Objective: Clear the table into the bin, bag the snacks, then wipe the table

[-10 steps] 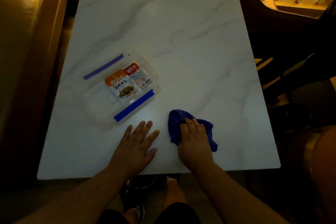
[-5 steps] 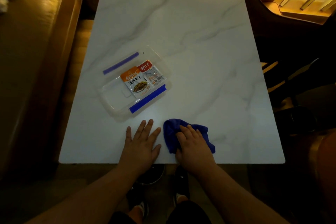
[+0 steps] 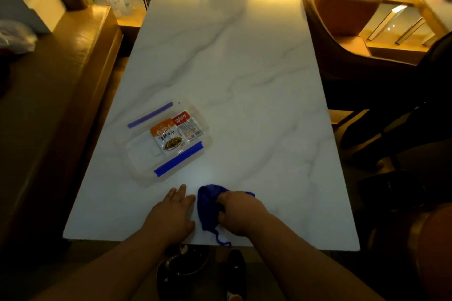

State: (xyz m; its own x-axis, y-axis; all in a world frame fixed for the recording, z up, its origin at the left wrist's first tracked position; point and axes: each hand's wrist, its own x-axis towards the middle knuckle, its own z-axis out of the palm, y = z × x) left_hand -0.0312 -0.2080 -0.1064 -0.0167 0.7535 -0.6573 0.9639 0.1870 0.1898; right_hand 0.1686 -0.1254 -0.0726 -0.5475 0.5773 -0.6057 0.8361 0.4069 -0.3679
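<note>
- Right hand (image 3: pixel 241 215) bunched around blue cloth (image 3: pixel 209 205), near table (image 3: pixel 244 68) front edge.
- Left hand (image 3: pixel 172 215) flat, fingers loosely spread, gripping nothing, just beside cloth.
- Clear zip bag (image 3: pixel 168 142) holding two snack packets (image 3: pixel 176 131) lies beyond left hand.

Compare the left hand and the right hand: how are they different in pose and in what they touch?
The left hand lies flat, fingers stretched, palm down on the bare table; the right hand is curled, fingers bent. The left hand holds nothing; the right hand bunches the blue cloth. Both rest near the table's near edge, side by side.
</note>
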